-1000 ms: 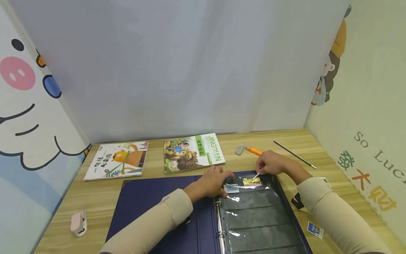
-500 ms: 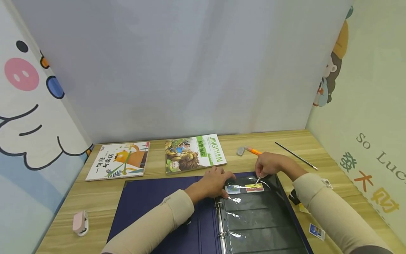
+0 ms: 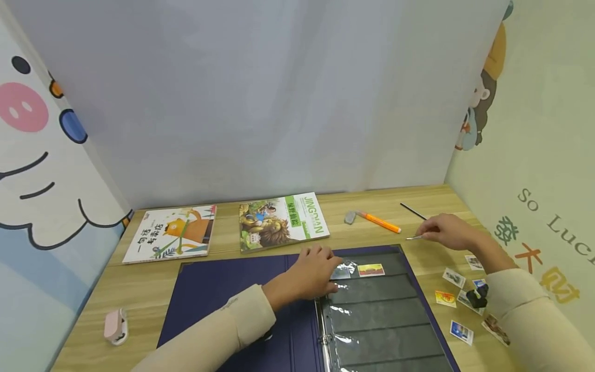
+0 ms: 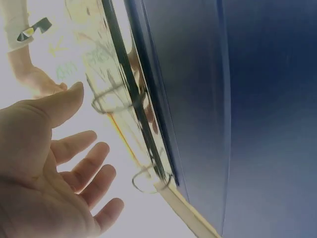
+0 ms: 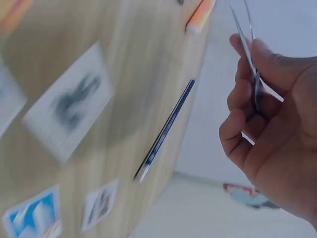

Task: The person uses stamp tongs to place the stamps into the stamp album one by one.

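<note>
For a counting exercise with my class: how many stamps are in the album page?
2: a bluish stamp in the top row, partly covered by the left hand, and a yellow stamp right of it, same row. Others could be hidden under that hand.

A slim dark rod (image 3: 411, 210) lay just beyond the grip, partly hidden, on a wood-grain tabletop (image 3: 83, 305). To the grip's left sat an orange pen (image 3: 382, 222), with a small grey lump (image 3: 350, 217) just beside its far end. Farther left rested a green-and-white book (image 3: 297, 219) and a white picture book (image 3: 151, 227); a pink stapler-like gadget (image 3: 113, 325) stood well apart, nearer the camera. Behind the grip hung a pale curtain (image 3: 269, 103); to its right, a green wall (image 3: 553, 103) bore cartoon lettering.
</note>
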Demonstrator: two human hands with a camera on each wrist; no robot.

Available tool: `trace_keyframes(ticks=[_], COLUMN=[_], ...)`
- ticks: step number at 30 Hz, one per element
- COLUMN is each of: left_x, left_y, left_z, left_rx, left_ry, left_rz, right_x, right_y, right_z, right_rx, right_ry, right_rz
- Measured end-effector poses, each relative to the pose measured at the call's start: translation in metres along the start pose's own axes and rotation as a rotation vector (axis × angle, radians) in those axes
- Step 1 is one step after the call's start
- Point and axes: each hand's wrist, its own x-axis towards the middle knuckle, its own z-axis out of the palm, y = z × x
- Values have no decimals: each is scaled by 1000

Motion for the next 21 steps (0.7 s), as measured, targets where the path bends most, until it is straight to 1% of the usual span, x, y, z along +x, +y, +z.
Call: trace_keyframes(ticks=[4, 10, 13, 15, 18, 21], left_x=[-6, -4, -4, -4, -5, -5], left_y=[6, 8, 9, 10, 12, 14], left_z=[4, 15, 19, 21, 23, 23], left_rx=[11, 52, 82, 87, 72, 56], left_ry=[-7, -44, -51, -41, -18, -8], left_rz=[21, -1, -4, 2, 9, 2], right_x=[-30, -64, -75, -79, -85, -88], right_y=[17, 39, 49, 54, 60, 65], right_z=[0, 8, 12, 13, 12, 11], right_rx=[1, 43, 26, -1, -36, -30], right_ry=[-13, -49, -70, -66, -56, -65], right_rz=[58, 160, 208, 230, 243, 254])
